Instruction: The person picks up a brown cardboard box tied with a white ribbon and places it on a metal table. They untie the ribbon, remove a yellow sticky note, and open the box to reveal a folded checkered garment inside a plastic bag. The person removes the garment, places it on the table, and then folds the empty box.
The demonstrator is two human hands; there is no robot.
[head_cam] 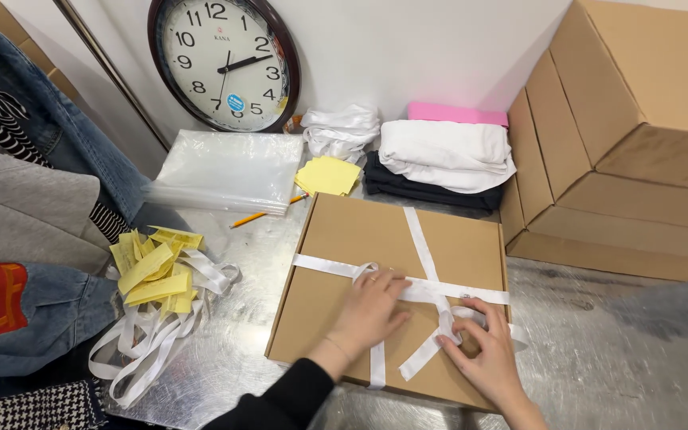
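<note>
A flat brown cardboard box (352, 239) lies on the silvery table, wrapped crosswise with a white ribbon (420, 239). My left hand (368, 310) rests flat on the lid, pressing the ribbon near the crossing, fingers spread. My right hand (483, 350) pinches a loop of the ribbon at the box's near right part, where the loose ends cross.
A pile of white ribbons (149, 338) and yellow paper slips (153, 267) lies left. Clear plastic bags (228, 171), a pencil (260, 215), yellow notes (328, 175), folded white and black clothes (443, 159), a pink box (455, 113) and a wall clock (224, 60) sit behind. Stacked cardboard (615, 143) stands right; garments (25, 207) hang left.
</note>
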